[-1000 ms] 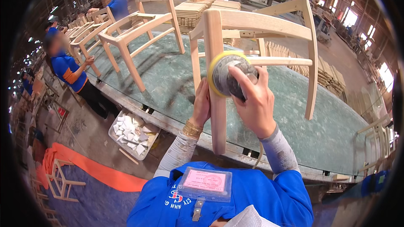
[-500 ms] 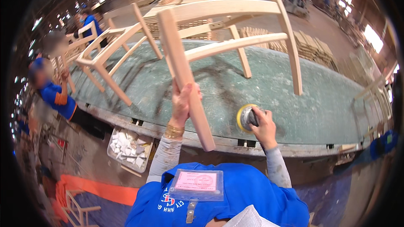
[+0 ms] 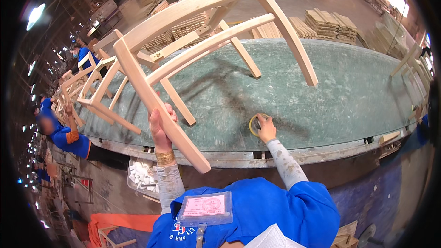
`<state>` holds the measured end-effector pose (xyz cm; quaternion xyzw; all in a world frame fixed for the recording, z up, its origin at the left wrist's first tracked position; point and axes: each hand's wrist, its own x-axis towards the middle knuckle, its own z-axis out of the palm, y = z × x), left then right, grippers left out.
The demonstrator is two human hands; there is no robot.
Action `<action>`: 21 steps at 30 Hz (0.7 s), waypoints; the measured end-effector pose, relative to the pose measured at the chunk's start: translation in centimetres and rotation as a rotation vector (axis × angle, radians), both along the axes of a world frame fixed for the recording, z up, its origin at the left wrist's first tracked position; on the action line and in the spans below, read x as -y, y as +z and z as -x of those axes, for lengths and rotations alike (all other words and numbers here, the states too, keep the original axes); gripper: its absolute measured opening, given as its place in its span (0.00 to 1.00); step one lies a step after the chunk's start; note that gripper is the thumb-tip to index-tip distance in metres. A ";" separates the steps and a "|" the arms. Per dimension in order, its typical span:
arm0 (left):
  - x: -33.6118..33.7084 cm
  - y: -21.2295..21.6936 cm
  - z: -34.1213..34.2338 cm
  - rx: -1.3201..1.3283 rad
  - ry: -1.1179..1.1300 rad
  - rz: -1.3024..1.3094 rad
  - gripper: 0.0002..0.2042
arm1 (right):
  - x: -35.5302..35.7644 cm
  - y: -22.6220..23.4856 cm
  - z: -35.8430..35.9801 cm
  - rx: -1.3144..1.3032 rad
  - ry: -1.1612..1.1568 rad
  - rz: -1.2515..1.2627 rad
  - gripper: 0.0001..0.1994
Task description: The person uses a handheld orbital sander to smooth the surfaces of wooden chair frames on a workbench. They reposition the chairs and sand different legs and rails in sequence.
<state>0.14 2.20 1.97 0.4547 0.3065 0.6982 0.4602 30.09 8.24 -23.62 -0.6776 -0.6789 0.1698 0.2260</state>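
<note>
Head: chair leg (image 3: pixel 157 100) in left fingers (image 3: pixel 172 111)

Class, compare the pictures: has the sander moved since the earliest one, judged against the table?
Yes. The sander has left the chair and come toward you, to just inside the near edge of the table.

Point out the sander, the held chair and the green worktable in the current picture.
Sander (image 3: pixel 252 126), head view: on its yellow edge.
Held chair (image 3: pixel 142 76), head view: on its long near post.
Green worktable (image 3: pixel 353 92), head view: on its top, right side.
</note>
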 end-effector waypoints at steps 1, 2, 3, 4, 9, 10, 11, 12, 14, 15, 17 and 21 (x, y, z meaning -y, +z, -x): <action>0.1 -0.2 0.2 0.015 0.008 0.000 0.32 | -0.3 0.7 -0.1 -0.010 -0.030 0.032 0.39; 0.1 -0.5 0.2 0.112 0.019 -0.020 0.28 | -0.3 1.3 0.2 0.131 -0.044 0.057 0.34; 0.2 -0.5 0.3 0.096 0.026 -0.015 0.27 | -0.4 2.5 0.9 0.082 -0.022 0.016 0.30; 0.4 -0.7 0.2 0.088 0.032 -0.008 0.27 | -0.2 3.8 1.4 0.040 -0.001 -0.021 0.27; 0.0 -0.2 0.6 -0.033 0.008 -0.043 0.22 | 4.9 15.4 9.1 -0.972 0.489 0.028 0.27; 0.0 -0.5 0.5 -0.043 0.001 -0.047 0.21 | 7.0 18.5 10.4 -0.990 0.606 0.145 0.29; 0.0 -0.9 0.3 -0.057 -0.018 -0.046 0.21 | 9.1 20.6 12.1 -1.019 0.644 0.220 0.35; 0.1 -1.2 0.7 -0.075 -0.056 -0.030 0.20 | 10.8 21.4 14.5 -0.908 0.610 0.010 0.38; -1.6 -4.3 3.0 0.006 -0.070 -0.081 0.18 | 11.5 21.7 16.8 -0.727 0.541 -0.227 0.41; -2.7 -6.4 4.1 0.052 -0.092 -0.094 0.18 | 11.7 21.1 17.0 -0.682 0.469 -0.236 0.41; -6.5 -9.2 8.0 -0.005 0.036 -0.006 0.15 | 11.8 20.5 17.4 -0.588 0.340 -0.255 0.41; -14.3 -18.3 17.2 -0.409 0.668 0.234 0.26 | 13.4 20.7 18.5 -0.479 0.256 -0.262 0.37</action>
